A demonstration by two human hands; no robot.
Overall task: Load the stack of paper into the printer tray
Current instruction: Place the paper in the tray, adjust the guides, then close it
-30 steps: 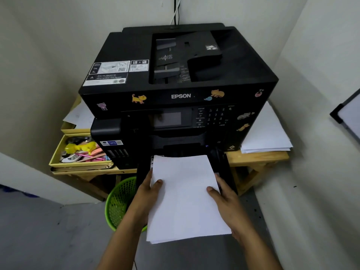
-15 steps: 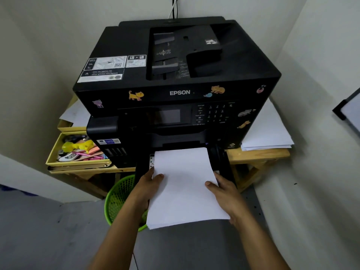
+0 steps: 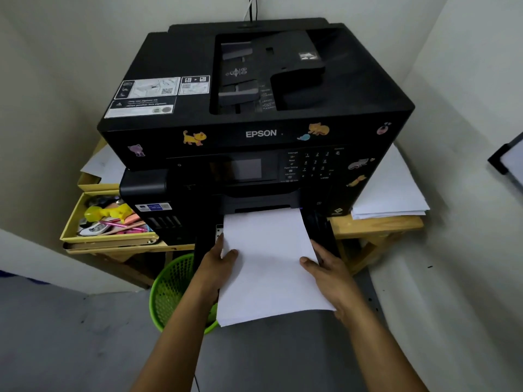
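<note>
Head view: at lower centre of the frame, the left hand (image 3: 218,261) and right hand (image 3: 325,267) grip the side edges of the paper stack (image 3: 268,267), thumbs on top. Its far edge meets the black printer (image 3: 254,131) at the front slot, over the pulled-out tray (image 3: 322,230).

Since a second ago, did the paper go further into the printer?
Yes. The stack of paper slid forward: its far edge now reaches the printer's front slot, with less hanging out.
</note>
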